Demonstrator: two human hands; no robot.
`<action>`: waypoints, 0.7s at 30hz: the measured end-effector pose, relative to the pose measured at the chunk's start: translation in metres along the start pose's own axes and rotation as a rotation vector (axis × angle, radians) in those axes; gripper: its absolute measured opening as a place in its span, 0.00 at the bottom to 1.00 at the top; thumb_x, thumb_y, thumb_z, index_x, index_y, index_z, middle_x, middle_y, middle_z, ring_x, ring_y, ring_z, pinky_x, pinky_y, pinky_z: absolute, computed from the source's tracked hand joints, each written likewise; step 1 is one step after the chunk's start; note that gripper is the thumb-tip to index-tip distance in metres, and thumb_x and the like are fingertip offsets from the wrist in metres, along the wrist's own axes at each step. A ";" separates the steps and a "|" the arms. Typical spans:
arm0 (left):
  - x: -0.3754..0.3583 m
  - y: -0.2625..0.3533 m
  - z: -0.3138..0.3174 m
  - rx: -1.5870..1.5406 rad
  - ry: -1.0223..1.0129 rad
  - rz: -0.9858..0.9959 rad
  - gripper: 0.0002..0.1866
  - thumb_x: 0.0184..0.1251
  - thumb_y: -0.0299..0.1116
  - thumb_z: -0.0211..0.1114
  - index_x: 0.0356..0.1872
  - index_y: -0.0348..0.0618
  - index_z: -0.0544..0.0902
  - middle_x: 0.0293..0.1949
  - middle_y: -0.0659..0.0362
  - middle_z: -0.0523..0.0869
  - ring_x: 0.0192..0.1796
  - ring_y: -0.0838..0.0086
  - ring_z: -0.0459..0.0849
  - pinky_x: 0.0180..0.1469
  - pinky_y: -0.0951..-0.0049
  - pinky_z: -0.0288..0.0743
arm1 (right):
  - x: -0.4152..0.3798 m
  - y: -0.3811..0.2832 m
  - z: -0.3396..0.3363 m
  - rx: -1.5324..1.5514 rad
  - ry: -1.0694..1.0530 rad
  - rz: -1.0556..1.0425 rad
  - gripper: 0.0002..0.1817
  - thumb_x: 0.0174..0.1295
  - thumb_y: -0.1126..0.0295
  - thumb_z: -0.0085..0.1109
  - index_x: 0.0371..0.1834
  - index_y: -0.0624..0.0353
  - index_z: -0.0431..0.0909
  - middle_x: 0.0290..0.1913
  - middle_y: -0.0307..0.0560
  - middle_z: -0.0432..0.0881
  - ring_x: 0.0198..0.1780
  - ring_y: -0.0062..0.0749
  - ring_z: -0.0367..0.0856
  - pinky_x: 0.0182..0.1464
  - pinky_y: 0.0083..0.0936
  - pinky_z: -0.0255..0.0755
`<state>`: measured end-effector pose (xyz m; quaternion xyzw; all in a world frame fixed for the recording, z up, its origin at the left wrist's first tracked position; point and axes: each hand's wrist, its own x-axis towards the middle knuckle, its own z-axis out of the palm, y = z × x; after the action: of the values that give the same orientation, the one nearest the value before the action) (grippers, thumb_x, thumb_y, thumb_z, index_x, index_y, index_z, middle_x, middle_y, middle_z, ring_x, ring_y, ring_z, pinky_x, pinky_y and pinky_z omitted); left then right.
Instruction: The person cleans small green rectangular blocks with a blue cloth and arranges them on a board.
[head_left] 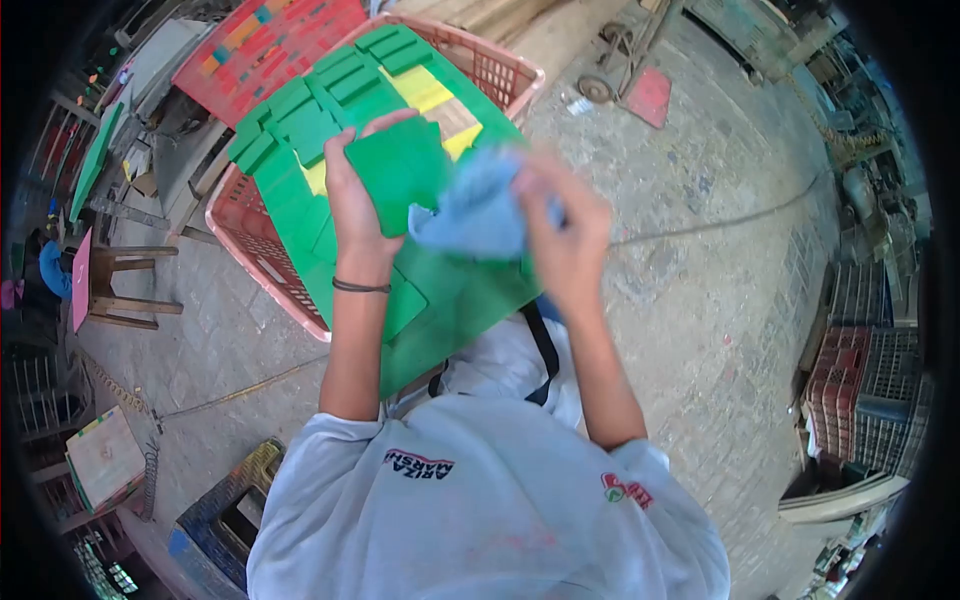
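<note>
A green square piece [398, 168] is held up in my left hand [355, 200], its fingers around the left and far edges. My right hand [565, 220] grips a light blue cloth [475, 208], slightly blurred, close to the right side of that piece. Below both hands lies a large green board [460, 315], resting on a pink plastic crate [262, 235]. Several smaller green pieces [310, 130] are stacked on the board's far part, beside yellow patches [420, 88] and a tan one [456, 117].
A red board with coloured blocks [265, 38] stands beyond the crate. To the left is a wooden stool with a pink top [82, 280]. A cable [720, 228] crosses the floor at right. Stacked crates [865, 375] stand at far right; a wheeled frame [597, 88] is ahead.
</note>
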<state>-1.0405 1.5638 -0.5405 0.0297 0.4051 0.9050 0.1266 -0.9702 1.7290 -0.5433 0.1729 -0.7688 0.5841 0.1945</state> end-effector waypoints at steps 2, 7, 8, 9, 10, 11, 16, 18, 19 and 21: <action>-0.004 -0.008 0.012 -0.016 0.023 -0.015 0.30 0.71 0.48 0.34 0.51 0.31 0.76 0.43 0.52 0.83 0.41 0.68 0.81 0.50 0.71 0.75 | 0.017 0.001 -0.003 -0.006 0.241 0.086 0.21 0.61 0.75 0.55 0.60 0.59 0.74 0.61 0.52 0.75 0.63 0.47 0.72 0.64 0.36 0.65; 0.002 -0.024 0.012 0.187 0.225 0.144 0.30 0.69 0.47 0.35 0.53 0.30 0.75 0.46 0.50 0.82 0.46 0.64 0.81 0.53 0.66 0.75 | 0.022 0.018 0.051 -0.268 0.138 -0.291 0.20 0.60 0.76 0.54 0.57 0.61 0.75 0.59 0.54 0.76 0.62 0.49 0.72 0.63 0.39 0.64; 0.006 -0.019 0.007 0.066 0.198 0.105 0.31 0.68 0.47 0.36 0.56 0.29 0.73 0.47 0.49 0.82 0.48 0.63 0.81 0.54 0.65 0.76 | 0.017 0.022 0.053 -0.263 0.128 -0.311 0.20 0.60 0.76 0.54 0.57 0.61 0.75 0.59 0.54 0.76 0.62 0.49 0.72 0.63 0.39 0.64; 0.007 -0.015 -0.003 0.067 0.212 0.112 0.31 0.68 0.47 0.36 0.56 0.29 0.73 0.47 0.49 0.82 0.48 0.63 0.81 0.54 0.65 0.76 | 0.003 0.024 0.057 -0.280 0.114 -0.274 0.18 0.62 0.75 0.52 0.56 0.61 0.76 0.58 0.53 0.77 0.61 0.46 0.74 0.62 0.37 0.65; 0.008 -0.011 -0.015 0.048 0.114 0.045 0.32 0.67 0.48 0.36 0.56 0.29 0.73 0.47 0.50 0.82 0.48 0.63 0.81 0.54 0.65 0.75 | -0.011 0.024 0.058 -0.296 0.099 -0.235 0.17 0.63 0.75 0.51 0.55 0.61 0.77 0.57 0.52 0.78 0.59 0.42 0.75 0.62 0.36 0.67; 0.010 -0.006 -0.020 0.030 0.007 -0.018 0.32 0.67 0.48 0.36 0.56 0.29 0.73 0.46 0.50 0.82 0.48 0.63 0.81 0.55 0.65 0.75 | -0.022 0.025 0.050 -0.288 0.096 -0.239 0.17 0.63 0.75 0.51 0.55 0.61 0.77 0.57 0.52 0.78 0.59 0.42 0.75 0.62 0.36 0.67; 0.002 -0.005 -0.021 -0.007 -0.043 0.012 0.32 0.66 0.49 0.37 0.55 0.29 0.74 0.46 0.50 0.82 0.46 0.62 0.81 0.54 0.65 0.74 | 0.003 -0.013 0.005 0.120 0.308 0.218 0.19 0.59 0.75 0.57 0.55 0.62 0.76 0.60 0.56 0.75 0.63 0.48 0.70 0.64 0.39 0.62; 0.005 -0.012 -0.008 -0.035 -0.089 0.000 0.32 0.66 0.49 0.37 0.55 0.29 0.75 0.45 0.50 0.82 0.46 0.61 0.81 0.54 0.65 0.74 | 0.026 -0.002 0.022 0.003 0.244 0.003 0.19 0.58 0.75 0.57 0.55 0.62 0.76 0.60 0.56 0.74 0.63 0.47 0.70 0.65 0.39 0.62; 0.003 -0.014 0.005 0.124 0.110 0.066 0.32 0.66 0.49 0.38 0.55 0.29 0.74 0.45 0.49 0.82 0.46 0.61 0.81 0.54 0.65 0.74 | 0.032 0.001 0.034 -0.103 0.168 -0.210 0.19 0.58 0.75 0.57 0.55 0.62 0.76 0.61 0.55 0.74 0.63 0.47 0.70 0.65 0.39 0.62; 0.000 -0.015 0.005 0.283 0.314 0.138 0.32 0.66 0.49 0.38 0.55 0.30 0.74 0.45 0.49 0.82 0.46 0.61 0.81 0.54 0.65 0.74 | 0.018 0.013 0.058 -0.177 0.163 -0.221 0.19 0.58 0.76 0.57 0.55 0.61 0.76 0.61 0.54 0.74 0.63 0.47 0.70 0.65 0.39 0.62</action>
<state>-1.0364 1.5766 -0.5479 -0.0665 0.5397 0.8392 -0.0058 -0.9975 1.6753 -0.5589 0.1903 -0.7753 0.5012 0.3339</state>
